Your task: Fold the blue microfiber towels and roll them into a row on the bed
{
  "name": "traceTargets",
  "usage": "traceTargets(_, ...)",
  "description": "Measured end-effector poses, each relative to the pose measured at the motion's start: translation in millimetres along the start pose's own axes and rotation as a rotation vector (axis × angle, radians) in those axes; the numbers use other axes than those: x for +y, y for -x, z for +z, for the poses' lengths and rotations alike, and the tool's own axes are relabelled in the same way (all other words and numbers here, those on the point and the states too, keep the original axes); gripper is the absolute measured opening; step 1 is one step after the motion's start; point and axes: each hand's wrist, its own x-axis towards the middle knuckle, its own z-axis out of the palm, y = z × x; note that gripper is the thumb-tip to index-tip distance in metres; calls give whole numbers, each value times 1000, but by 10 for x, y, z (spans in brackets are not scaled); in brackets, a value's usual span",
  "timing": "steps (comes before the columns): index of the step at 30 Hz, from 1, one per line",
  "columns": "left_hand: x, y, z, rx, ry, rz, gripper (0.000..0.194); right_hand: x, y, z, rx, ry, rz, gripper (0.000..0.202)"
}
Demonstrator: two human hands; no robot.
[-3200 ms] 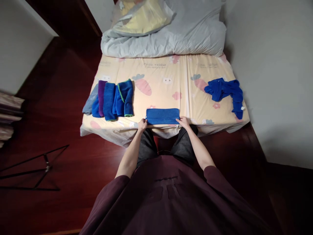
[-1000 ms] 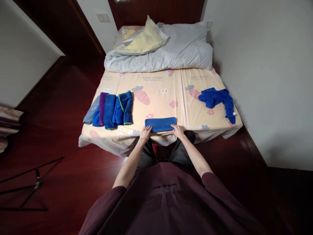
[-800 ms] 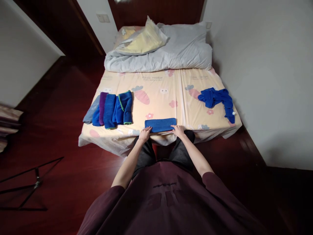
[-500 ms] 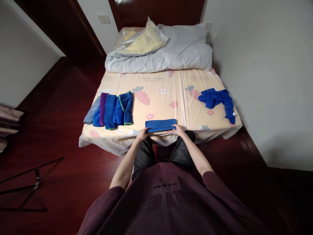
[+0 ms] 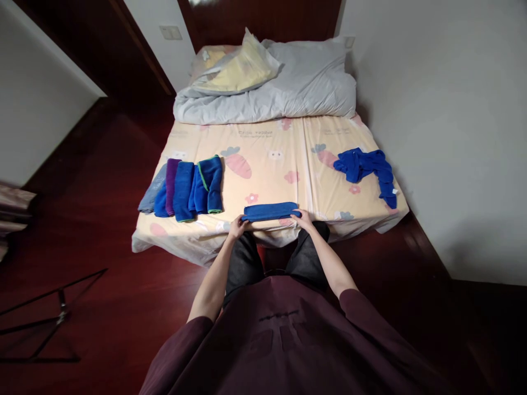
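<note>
A blue cloth (image 5: 272, 210), folded into a narrow strip, lies near the front edge of the bed. My left hand (image 5: 237, 225) grips its left front corner, and my right hand (image 5: 303, 220) grips the right front corner. To the left, several folded cloths lie side by side: a grey-blue one (image 5: 151, 193), a purple one (image 5: 171, 184), blue ones (image 5: 184, 189) and one with green edging (image 5: 214, 184). A crumpled bright blue cloth (image 5: 362, 166) with a small white tag rests on the right side of the bed.
The bed (image 5: 267, 181) has a patterned cream sheet. A grey quilt (image 5: 304, 82) and a yellow pillow (image 5: 242, 68) lie at its far end. A black metal stand (image 5: 61, 315) is on the floor at the left. White walls flank the bed.
The near edge of the folded strip has been drawn up a little by my hands, and the strip looks narrower. Both hands keep their grip.
</note>
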Motion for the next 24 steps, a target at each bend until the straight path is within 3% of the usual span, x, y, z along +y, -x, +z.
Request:
traceTargets(14,-32,-44,12,7,-79,-5,36,-16,-8,-6,36,-88,81,38)
traceTargets(24,1,-136,49,52,-83,-130,27,-46,-71,24,40,-61,68,37)
